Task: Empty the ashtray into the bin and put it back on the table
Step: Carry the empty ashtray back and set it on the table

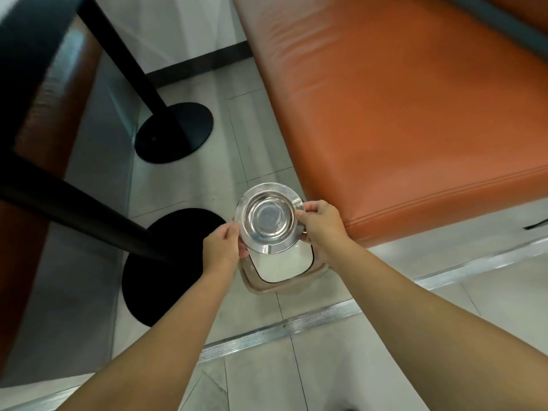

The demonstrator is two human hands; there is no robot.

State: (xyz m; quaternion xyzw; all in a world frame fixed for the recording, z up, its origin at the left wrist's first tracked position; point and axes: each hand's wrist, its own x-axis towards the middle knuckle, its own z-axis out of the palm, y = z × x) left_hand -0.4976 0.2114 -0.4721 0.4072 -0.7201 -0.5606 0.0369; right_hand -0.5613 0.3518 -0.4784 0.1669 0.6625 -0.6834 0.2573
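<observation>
Over the bin (278, 266), ashtray (268, 218), both hands gripping

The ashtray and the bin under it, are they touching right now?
Cannot tell. In the head view the ashtray, held by the left hand and right hand, overlaps the bin from above, hiding any gap or contact.

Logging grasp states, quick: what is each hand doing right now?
Left hand: closed on the left rim of the ashtray, above the bin.
Right hand: closed on the ashtray's right rim.
</observation>
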